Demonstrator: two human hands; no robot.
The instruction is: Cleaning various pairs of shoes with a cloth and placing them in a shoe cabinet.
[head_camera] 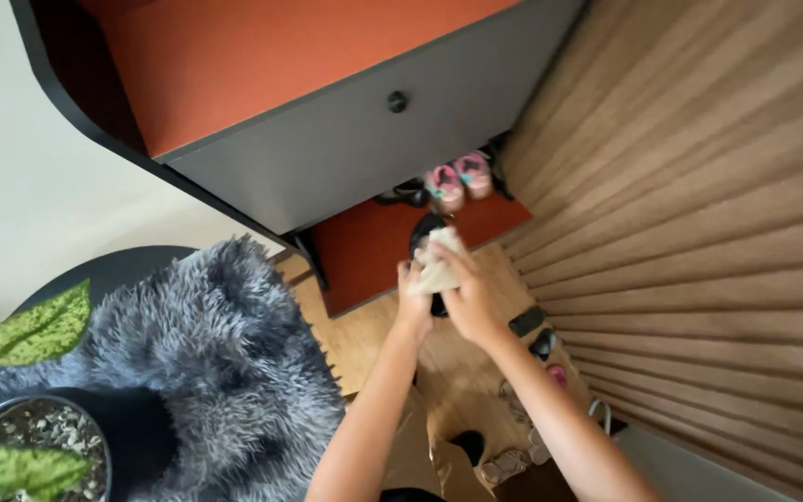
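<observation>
Bottom left of frame: potted plant (20,446) cut off by the edge, only two speckled leaves and part of the soil showed. Next to it, grey shaggy fur throw (206,353) covered a dark round seat (113,270); only the seat's rim was visible.

Bottom centre: both forearms ran up from the lower edge. Small shoes and sandals (522,437) on the wood floor (364,335) sat partly hidden behind the right forearm, too blurred to count.

Centre of frame: left hand (413,293) was clenched around a black shoe (429,232), most of it covered by the hands and cloth, only the dark top and bottom edges showed. Right hand (469,297) gripped a beige cloth (439,265), pressed against the shoe. Fingers on both hands were hard to separate.

Above that: orange lower shelf (364,251) held pink kids' shoes (457,181) and a dark pair (401,195), half tucked under the grey drawer front (327,149) with a round black knob (398,101). Cabinet top was cut off at the upper edge.

Right side: ribbed wood wall panel (699,186).
</observation>
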